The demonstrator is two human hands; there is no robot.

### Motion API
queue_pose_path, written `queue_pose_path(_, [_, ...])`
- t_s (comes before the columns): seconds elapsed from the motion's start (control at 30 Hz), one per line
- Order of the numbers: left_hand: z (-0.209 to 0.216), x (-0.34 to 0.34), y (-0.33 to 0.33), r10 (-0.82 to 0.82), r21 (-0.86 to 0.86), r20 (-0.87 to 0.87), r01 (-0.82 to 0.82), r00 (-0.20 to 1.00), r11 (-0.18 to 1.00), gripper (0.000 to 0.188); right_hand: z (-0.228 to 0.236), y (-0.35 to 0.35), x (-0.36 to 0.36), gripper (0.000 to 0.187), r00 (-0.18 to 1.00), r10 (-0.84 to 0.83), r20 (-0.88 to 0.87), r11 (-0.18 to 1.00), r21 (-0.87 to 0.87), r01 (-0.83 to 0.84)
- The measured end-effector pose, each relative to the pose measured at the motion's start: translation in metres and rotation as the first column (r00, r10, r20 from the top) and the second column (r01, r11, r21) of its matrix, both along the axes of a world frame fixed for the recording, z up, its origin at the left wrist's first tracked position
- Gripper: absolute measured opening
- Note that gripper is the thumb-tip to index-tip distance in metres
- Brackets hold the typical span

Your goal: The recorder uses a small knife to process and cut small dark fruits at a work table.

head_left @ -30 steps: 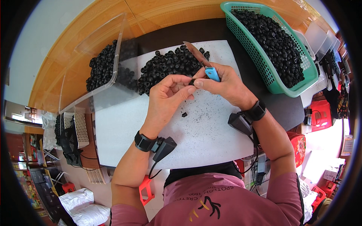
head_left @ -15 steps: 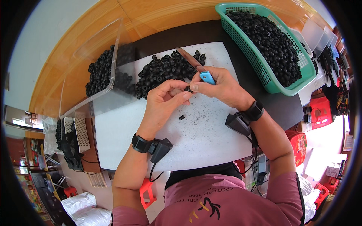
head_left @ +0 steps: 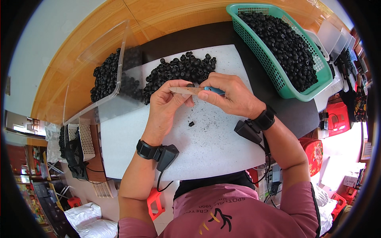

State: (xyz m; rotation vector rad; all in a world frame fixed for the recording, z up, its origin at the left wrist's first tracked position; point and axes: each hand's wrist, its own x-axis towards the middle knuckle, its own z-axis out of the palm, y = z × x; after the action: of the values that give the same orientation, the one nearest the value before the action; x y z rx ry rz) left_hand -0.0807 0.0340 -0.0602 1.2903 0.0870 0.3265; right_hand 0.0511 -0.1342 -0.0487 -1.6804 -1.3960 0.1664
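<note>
My right hand (head_left: 234, 95) is closed round the blue handle of a small knife (head_left: 185, 91). Its brownish, stained blade points left and lies across the fingertips of my left hand (head_left: 166, 104). Those fingers pinch a small black round part (head_left: 190, 85), mostly hidden behind the blade and fingers. Just beyond both hands a heap of the same black hollow parts (head_left: 176, 71) lies on a white sheet (head_left: 135, 146). One small black piece (head_left: 191, 123) rests alone on the sheet, among dark crumbs scattered below my hands.
At the far left a clear plastic bin (head_left: 119, 75) lies tilted, with many black parts in and around its mouth. A green perforated basket (head_left: 274, 73) full of black parts stands at the far right. The dark table (head_left: 291, 115) shows around the sheet.
The knife has swung from pointing up and away to lying level across the black part. My left hand has shifted slightly left, still pinching the part.
</note>
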Motion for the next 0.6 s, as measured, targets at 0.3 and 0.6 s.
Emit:
queue_pose_path(0.3, [0.002, -0.002, -0.001, 0.025, 0.045, -0.006, -0.025, 1.0, 0.999, 0.024, 0.002, 0.0, -0.001, 0.03, 0.999, -0.029, 0.023, 0.999, -0.037, 0.03])
queue_pose_path(0.6, [0.01, 0.0, -0.006, -0.053, 0.052, 0.054, 0.05, 0.997, 0.997, 0.02, 0.003, 0.001, 0.01, 0.035, 0.913, -0.185, -0.364, 0.982, -0.104, 0.158])
